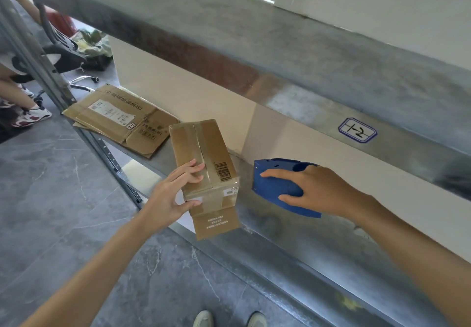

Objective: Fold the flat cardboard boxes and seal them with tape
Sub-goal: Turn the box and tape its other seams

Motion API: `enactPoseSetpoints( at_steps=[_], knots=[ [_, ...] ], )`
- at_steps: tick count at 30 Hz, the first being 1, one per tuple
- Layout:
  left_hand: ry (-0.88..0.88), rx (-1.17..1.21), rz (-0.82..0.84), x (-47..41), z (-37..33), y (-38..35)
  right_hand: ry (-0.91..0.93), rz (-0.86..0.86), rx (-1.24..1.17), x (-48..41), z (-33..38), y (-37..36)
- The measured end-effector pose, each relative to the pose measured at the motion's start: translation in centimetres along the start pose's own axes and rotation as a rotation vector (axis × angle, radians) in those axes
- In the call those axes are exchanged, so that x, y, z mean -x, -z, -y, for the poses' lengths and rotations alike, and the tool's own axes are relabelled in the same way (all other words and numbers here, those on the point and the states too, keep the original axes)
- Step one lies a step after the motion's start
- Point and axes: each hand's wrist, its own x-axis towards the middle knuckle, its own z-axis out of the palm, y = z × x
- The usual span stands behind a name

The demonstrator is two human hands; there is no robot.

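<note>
The brown taped cardboard box (204,153) rests on the grey metal shelf (280,227); left hand (173,195) fingers grasp the box's near corner; right of the box, right hand (314,189) fingers grasp a blue plastic tape dispenser (274,190); flattened brown cardboard boxes (114,120) lie beyond the box

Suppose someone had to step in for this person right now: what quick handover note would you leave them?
Left hand: grips the near corner of the folded box, which rests on the metal shelf.
Right hand: holds the blue tape dispenser beside the box, not touching it.
Done: box folded, tape along its top seam and over the near end.
Left: a flap sticks out below the near end, apparently unsealed; the flat boxes farther along the shelf are still unfolded.
</note>
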Motion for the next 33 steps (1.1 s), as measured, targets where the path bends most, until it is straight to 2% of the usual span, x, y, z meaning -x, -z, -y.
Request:
enactPoseSetpoints(
  at_steps=[8, 14, 20, 28, 33],
  knots=[
    [-0.013, 0.019, 0.000, 0.0, 0.2, -0.1, -0.076, -0.054, 0.107, -2.4, 4.1, -2.5],
    [-0.029, 0.027, 0.001, -0.1, 0.9, -0.3, -0.105, -0.095, 0.190, -2.6, 4.6, -3.7],
    [-0.039, 0.025, 0.014, 0.1, 1.2, -0.2, -0.148, -0.094, 0.055, -4.9, 4.5, -4.7],
    [-0.041, 0.031, -0.003, -0.1, 1.3, -0.5, -0.271, -0.162, -0.214, -2.6, 1.0, -9.1],
    [-0.031, 0.034, 0.009, -0.2, 1.1, -0.3, -0.316, -0.167, -0.283, -1.4, -1.1, -12.4]
  ],
)
